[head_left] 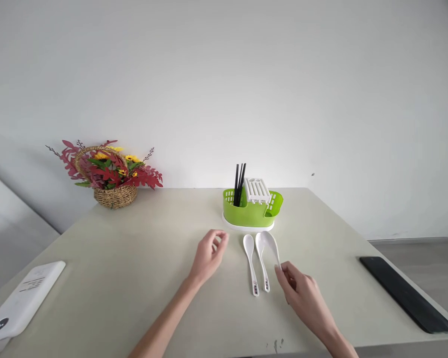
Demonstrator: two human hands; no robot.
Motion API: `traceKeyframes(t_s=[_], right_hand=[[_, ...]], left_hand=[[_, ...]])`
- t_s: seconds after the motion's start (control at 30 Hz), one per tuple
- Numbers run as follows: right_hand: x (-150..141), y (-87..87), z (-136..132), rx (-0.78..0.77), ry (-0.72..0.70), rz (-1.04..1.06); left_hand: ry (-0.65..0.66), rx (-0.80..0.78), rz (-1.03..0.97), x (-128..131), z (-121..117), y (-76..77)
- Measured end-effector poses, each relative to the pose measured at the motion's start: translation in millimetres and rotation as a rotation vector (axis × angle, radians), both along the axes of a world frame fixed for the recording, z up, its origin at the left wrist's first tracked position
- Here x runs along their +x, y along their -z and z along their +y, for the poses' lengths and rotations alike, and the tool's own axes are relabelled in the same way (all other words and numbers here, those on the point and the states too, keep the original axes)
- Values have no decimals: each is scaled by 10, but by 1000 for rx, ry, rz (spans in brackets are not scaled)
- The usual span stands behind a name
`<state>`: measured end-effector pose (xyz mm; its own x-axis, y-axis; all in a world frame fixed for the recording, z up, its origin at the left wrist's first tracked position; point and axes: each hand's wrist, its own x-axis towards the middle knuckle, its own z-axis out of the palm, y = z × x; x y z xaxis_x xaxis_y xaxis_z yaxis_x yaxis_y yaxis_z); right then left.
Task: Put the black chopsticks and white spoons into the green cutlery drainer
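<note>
My right hand (302,288) pinches the end of a white spoon's handle between thumb and fingers. The bowl of that held spoon (270,240) points away from me and partly covers the bowl of a second white spoon (263,268) on the table. To the left of these lies another white spoon (251,263), its handle toward me with a small dark label near the end. My left hand (208,254) is loosely curled above the table, left of the spoons, with nothing visible in it. Behind the spoons stands a green utensil holder (242,215) on a white base.
Black chopsticks (239,185) stand in the holder's left part, beside its white slotted rack (258,190). A wicker basket (115,197) of artificial flowers sits back left. A white power bank (26,301) lies front left, a black flat object (406,294) at the right edge.
</note>
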<state>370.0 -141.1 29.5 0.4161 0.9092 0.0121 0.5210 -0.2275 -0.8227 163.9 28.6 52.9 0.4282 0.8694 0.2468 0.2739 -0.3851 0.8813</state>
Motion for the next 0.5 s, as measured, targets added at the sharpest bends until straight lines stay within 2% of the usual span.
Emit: traceKeyframes(t_s=[0.13,0.2,0.27,0.37,0.43,0.5], right_hand=[[-187,-228,-73,35,-242,42],[-231,-316,-70,47,-313,61],[-226,-364,-63,63,-346,87],[-124,-345,-63,90,-372,108],[2,-266,-65,106,-337,91],[158,-144,-68,104,-250,50]], left_hand=[[363,-140,21,116,-302,-410],[460,-175,35,145,-391,-578],[492,-181,44,138,-424,-706],[435,-161,25,73,-359,-839],[281,-70,-79,11,-242,-916],[43,98,-242,-50,-86,-1001]])
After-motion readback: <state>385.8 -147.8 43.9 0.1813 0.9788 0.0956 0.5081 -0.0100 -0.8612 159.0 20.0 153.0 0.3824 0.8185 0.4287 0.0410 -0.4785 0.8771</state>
